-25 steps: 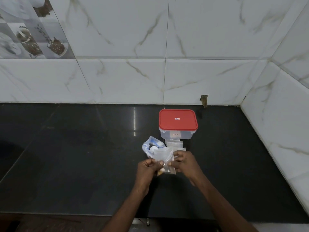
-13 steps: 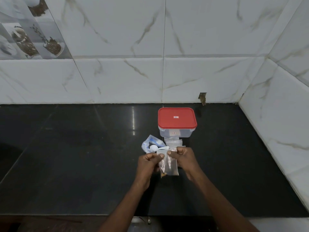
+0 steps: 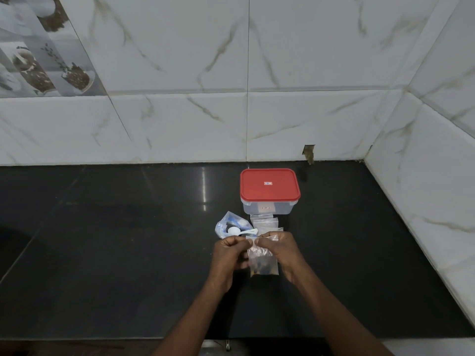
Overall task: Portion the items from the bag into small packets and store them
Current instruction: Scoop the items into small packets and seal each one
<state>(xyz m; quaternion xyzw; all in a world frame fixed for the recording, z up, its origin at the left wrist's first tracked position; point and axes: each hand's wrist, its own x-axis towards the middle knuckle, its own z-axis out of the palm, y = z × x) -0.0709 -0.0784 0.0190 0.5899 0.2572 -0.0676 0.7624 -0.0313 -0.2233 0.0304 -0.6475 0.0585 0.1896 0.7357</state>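
Together, the left hand (image 3: 230, 254) and right hand (image 3: 284, 249) each pinched the top of a small packet (image 3: 264, 264), whose seal likely needed pressing evenly end to end.

A glossy black counter (image 3: 102, 253) meets white marble-veined wall tiles (image 3: 180, 73), with a picture tile (image 3: 38, 60) at upper left and a chipped notch (image 3: 309, 153) low on the wall.
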